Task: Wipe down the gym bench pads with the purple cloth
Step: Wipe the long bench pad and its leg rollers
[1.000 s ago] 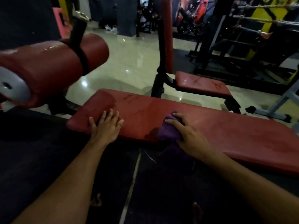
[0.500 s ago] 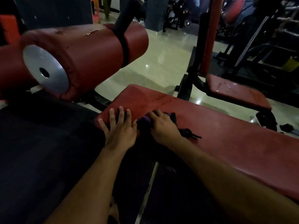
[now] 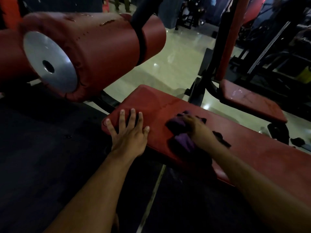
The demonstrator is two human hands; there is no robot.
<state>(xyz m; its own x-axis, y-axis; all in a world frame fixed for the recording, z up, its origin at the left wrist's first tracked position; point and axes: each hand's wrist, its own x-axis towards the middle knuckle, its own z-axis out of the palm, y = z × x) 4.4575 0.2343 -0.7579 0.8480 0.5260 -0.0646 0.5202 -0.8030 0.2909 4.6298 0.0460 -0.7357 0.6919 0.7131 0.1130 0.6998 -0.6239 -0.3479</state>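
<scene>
Head view: left hand (image 3: 128, 137) flat, fingers spread, on red bench pad (image 3: 252, 148). Right hand (image 3: 198, 127) presses bunched purple cloth (image 3: 182, 140) onto pad; finger curl unclear.

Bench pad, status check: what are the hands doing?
Left hand flat on bench pad. Right hand pressing purple cloth onto it. Nothing in the way.

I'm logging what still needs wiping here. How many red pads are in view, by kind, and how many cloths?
Flat bench pads: 2, the long pad under the hands and the smaller pad behind it
Roller pads: 1, the roller pad
Purple cloths: 1, the purple cloth
Total: 4
</scene>
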